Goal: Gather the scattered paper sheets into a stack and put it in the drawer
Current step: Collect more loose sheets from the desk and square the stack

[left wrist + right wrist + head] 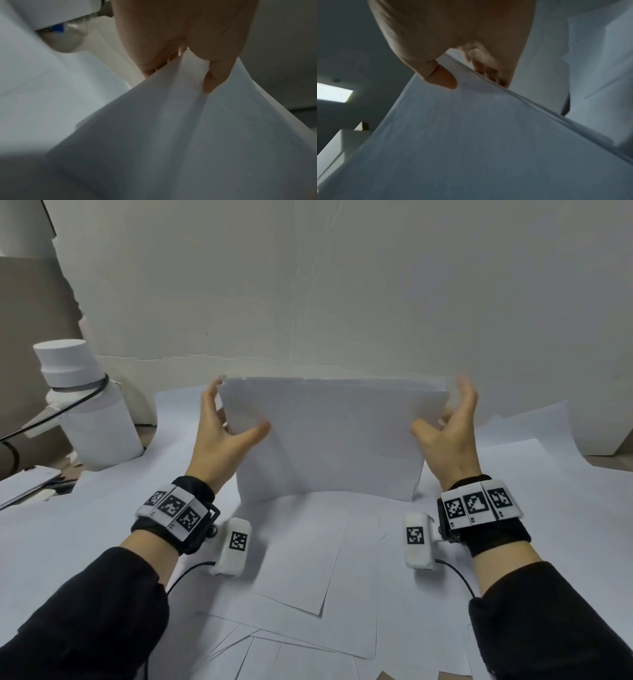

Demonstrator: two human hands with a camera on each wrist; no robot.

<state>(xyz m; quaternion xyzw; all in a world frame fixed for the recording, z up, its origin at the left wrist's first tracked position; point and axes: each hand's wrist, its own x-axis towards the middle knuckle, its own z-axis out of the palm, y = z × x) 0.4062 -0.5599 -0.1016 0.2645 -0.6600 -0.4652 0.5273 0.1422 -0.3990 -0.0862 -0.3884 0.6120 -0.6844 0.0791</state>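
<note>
A stack of white paper sheets point(329, 436) stands on its long edge, upright on the table in front of me. My left hand point(222, 426) grips its left side, thumb on the near face and fingers behind. My right hand point(448, 422) grips the right side the same way. The left wrist view shows my thumb pressing the stack point(171, 128), and the right wrist view shows my thumb on the stack point(471, 135) with fingers behind its edge. More loose sheets point(325, 570) lie overlapping on the table below. No drawer is in view.
A large white bottle point(85, 409) with a dark cable round its neck stands at the left. A white phone-like slab point(27, 481) lies at the left edge. A white wall point(342, 285) rises just behind the stack.
</note>
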